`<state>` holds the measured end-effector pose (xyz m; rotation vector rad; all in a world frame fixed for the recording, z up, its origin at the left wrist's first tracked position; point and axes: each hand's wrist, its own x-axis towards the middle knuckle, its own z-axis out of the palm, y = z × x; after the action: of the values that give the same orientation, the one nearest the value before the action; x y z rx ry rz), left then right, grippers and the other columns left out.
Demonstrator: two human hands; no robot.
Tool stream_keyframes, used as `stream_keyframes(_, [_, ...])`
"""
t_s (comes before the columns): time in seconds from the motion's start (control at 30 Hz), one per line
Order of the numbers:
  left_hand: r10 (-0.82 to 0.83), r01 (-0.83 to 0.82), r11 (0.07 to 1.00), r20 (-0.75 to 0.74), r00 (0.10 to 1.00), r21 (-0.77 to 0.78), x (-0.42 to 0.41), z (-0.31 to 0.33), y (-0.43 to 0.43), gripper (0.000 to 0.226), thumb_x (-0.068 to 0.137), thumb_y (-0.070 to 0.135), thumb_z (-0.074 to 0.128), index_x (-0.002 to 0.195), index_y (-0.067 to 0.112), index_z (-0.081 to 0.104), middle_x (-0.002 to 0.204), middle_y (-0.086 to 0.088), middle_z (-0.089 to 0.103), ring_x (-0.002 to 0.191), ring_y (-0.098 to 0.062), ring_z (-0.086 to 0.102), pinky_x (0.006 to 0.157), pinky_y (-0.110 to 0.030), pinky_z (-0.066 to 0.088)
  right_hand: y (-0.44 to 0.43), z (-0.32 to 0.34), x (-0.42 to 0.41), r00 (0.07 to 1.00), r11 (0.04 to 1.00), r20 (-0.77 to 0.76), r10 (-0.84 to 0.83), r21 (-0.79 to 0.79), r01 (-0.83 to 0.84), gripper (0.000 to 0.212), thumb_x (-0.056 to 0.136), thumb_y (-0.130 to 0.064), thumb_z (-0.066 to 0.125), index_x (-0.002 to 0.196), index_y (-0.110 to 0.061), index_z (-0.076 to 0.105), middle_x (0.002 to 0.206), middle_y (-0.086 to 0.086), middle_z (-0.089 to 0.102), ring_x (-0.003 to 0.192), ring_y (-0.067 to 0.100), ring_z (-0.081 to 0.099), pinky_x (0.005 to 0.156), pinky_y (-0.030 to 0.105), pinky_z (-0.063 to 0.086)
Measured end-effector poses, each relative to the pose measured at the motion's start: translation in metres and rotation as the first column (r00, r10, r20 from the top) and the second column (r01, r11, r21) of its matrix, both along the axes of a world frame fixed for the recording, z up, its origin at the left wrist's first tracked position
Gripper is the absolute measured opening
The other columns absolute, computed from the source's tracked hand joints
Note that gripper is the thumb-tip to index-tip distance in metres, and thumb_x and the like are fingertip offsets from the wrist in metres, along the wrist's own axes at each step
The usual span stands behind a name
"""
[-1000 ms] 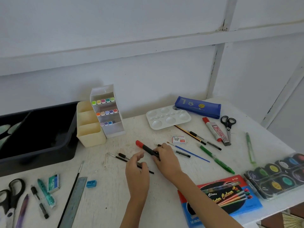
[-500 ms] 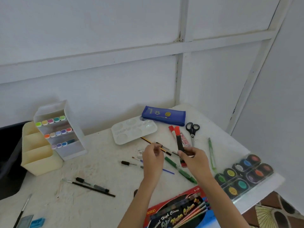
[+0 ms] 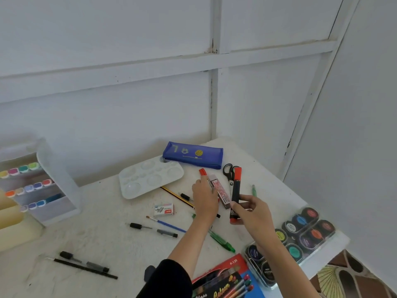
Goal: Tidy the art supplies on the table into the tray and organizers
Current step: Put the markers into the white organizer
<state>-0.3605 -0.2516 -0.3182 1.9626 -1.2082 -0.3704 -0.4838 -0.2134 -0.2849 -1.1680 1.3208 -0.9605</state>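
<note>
The right hand [image 3: 251,214] is clenched round an orange-capped marker [image 3: 235,190], holding it nearly upright above the tabletop [image 3: 107,244] with the cap uppermost and the lower end showing below the fingers. The left hand [image 3: 205,196] lies over a red-capped marker [image 3: 222,195] that rests on the tabletop, its fingers pointing toward the red cap; the back of the hand faces the camera, so I cannot tell whether it grasps that marker or merely touches it.

Just behind the two markers a pair of black-handled scissors [image 3: 228,172] lies flat; beyond them a blue pencil case [image 3: 193,154] sits near the wall; a white paint palette [image 3: 150,177] lies in front of the case, its far corner meeting it.

A yellow-and-black pencil [image 3: 178,197] runs from the palette's edge toward the left hand; a small box of staples [image 3: 163,210] lies nearer, then a blue-handled brush [image 3: 169,225] and a black pen [image 3: 166,232]. One green pen [image 3: 222,240] lies by the left forearm; a second green pen [image 3: 254,190] shows just past the right hand.

At the right edge of the tabletop sits a clear pack of paint pots [image 3: 300,233]; a red and blue watercolour box [image 3: 225,280] lies at the near edge. On the far left a white organizer [image 3: 58,186] stands holding rows of coloured markers, with a cream organizer [image 3: 12,224] just beside it; in front of them lie another black pen [image 3: 96,266] and a thin black brush [image 3: 111,275], side by side.
</note>
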Motion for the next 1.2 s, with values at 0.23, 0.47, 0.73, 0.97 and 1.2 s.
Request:
stream_keyframes(0.23, [0.117,-0.115,0.993,-0.257,0.959,0.021,0.011,0.018,0.012,0.063,0.079,0.005,0.071,0.133,0.004,0.04,0.102,-0.011,0.064,0.094,-0.02,0.062,0.077,-0.022,0.048,0.002,-0.003,0.015,0.999,0.999,-0.005,0.051,0.011,-0.05,0.028,0.086,-0.013,0.066,0.113,-0.011,0.058,0.091,0.01,0.07,0.07,0.02,0.071,0.063,0.031,0.059])
stream_keyframes(0.47, [0.214,-0.253,0.967,-0.643,0.735,0.032,0.045,0.044,0.069,0.031,0.086,0.012,0.063,0.116,0.004,0.058,0.099,-0.004,0.063,0.083,-0.016,0.058,0.076,-0.031,0.056,0.017,0.007,0.048,0.989,0.99,0.052,0.14,-0.029,-0.138,0.043,0.085,-0.009,0.066,0.127,-0.008,0.055,0.085,0.01,0.07,0.071,0.022,0.069,0.063,0.027,0.058])
stream_keyframes(0.73, [0.322,-0.476,0.878,-0.675,0.664,-0.048,0.098,0.059,0.175,0.025,0.093,0.024,0.056,0.117,0.019,0.05,0.108,0.001,0.059,0.09,-0.011,0.06,0.057,-0.011,0.046,0.063,0.015,0.121,0.896,0.896,0.217,0.387,0.14,-0.421,0.023,0.09,0.001,0.05,0.112,-0.005,0.054,0.092,0.017,0.065,0.078,0.033,0.065,0.061,0.039,0.057])
stream_keyframes(0.97, [0.488,-0.679,0.717,-0.584,0.649,-0.157,0.143,0.078,0.271,0.013,0.101,0.022,0.035,0.109,0.018,0.045,0.087,-0.001,0.053,0.078,-0.009,0.052,0.065,-0.017,0.044,0.136,0.023,0.194,0.717,0.714,0.195,0.669,0.098,-0.694,0.022,0.099,-0.026,0.045,0.101,-0.007,0.056,0.081,0.015,0.064,0.062,0.026,0.065,0.057,0.038,0.058])
stream_keyframes(1.2, [0.604,-0.8,0.575,-0.571,0.557,-0.173,0.182,0.064,0.356,0.031,0.101,0.034,0.032,0.106,0.009,0.051,0.072,0.002,0.045,0.063,-0.008,0.043,0.061,-0.021,0.039,0.213,0.021,0.261,0.488,0.488,-0.007,0.873,0.023,-0.873,0.02,0.093,-0.027,0.057,0.095,-0.01,0.067,0.076,0.004,0.061,0.069,0.016,0.059,0.067,0.022,0.049])
